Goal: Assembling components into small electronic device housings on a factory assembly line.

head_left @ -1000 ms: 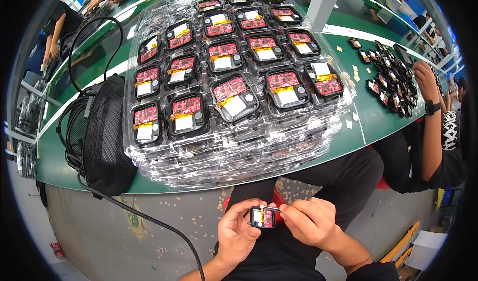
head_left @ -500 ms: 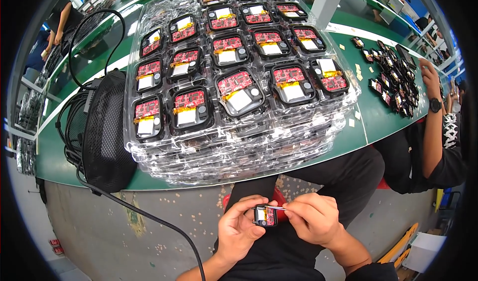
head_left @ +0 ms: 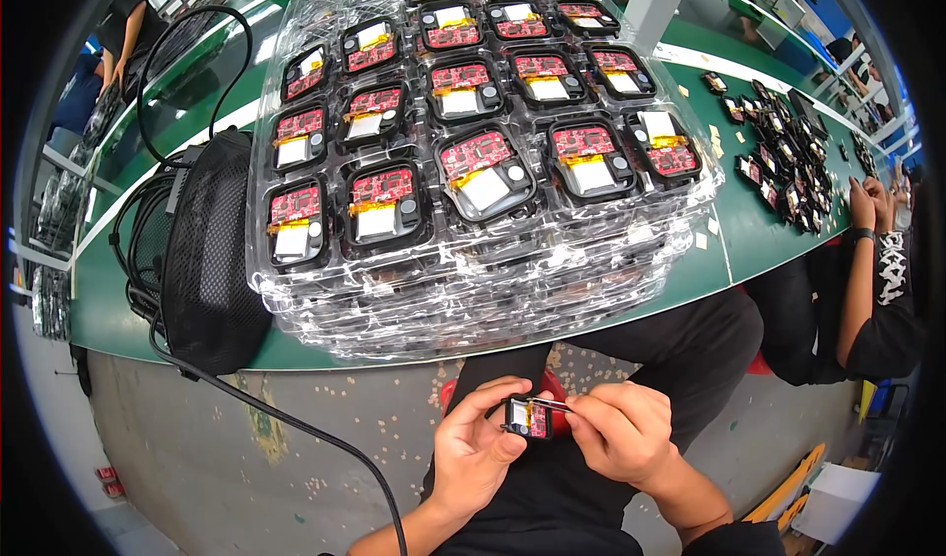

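Over my lap, my left hand (head_left: pixel 473 457) grips a small black watch-like case (head_left: pixel 529 417) by its edges, between thumb and fingers. Inside the case are a red circuit board, a white battery-like block and a bit of yellow tape. My right hand (head_left: pixel 626 435) pinches thin metal tweezers (head_left: pixel 552 404), whose tip reaches over the upper part of the case. Whether the tip touches the board is too small to tell. Beyond my hands, on the table, stand stacked clear plastic trays (head_left: pixel 463 305) holding similar open cases (head_left: pixel 486 173) in rows.
A black mesh bag (head_left: pixel 212 260) lies left of the trays on the green table (head_left: pixel 729 236). Its black cable (head_left: pixel 315 441) runs down past my left forearm. At right, a co-worker's hands (head_left: pixel 869 204) are beside a pile of small cases (head_left: pixel 783 152). A grey post (head_left: pixel 652 4) rises behind.
The tweezers now slope down more toward my right hand, and the case has tilted and shifted slightly. The co-worker's hand at the right has moved nearer the table's front edge.
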### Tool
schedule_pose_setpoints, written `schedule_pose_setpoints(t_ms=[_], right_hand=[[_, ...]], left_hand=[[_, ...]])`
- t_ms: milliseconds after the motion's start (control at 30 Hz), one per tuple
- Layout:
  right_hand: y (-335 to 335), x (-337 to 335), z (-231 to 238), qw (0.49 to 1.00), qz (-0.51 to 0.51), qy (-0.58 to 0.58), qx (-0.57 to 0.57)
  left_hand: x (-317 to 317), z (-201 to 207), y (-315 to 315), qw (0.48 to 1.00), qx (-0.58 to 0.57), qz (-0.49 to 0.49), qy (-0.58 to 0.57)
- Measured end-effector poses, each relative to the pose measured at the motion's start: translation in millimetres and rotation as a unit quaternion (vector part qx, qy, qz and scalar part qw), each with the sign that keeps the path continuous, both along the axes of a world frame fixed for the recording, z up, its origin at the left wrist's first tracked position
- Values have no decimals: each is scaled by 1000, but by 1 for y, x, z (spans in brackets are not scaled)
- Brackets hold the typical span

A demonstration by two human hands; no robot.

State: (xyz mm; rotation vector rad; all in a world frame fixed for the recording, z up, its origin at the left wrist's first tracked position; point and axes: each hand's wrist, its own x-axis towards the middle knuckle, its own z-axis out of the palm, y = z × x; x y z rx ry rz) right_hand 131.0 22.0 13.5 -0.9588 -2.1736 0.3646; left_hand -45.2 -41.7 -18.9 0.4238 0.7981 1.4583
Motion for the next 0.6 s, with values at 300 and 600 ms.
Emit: schedule_pose_setpoints(t_ms=[300, 600], right_hand=[[3, -1, -4, 1000, 7, -1, 29], [4, 2, -4, 998, 12, -16, 57]], left_hand=[[-1, -5, -2, 1000, 7, -7, -3], [-3, -8, -3, 1000, 12, -13, -22]])
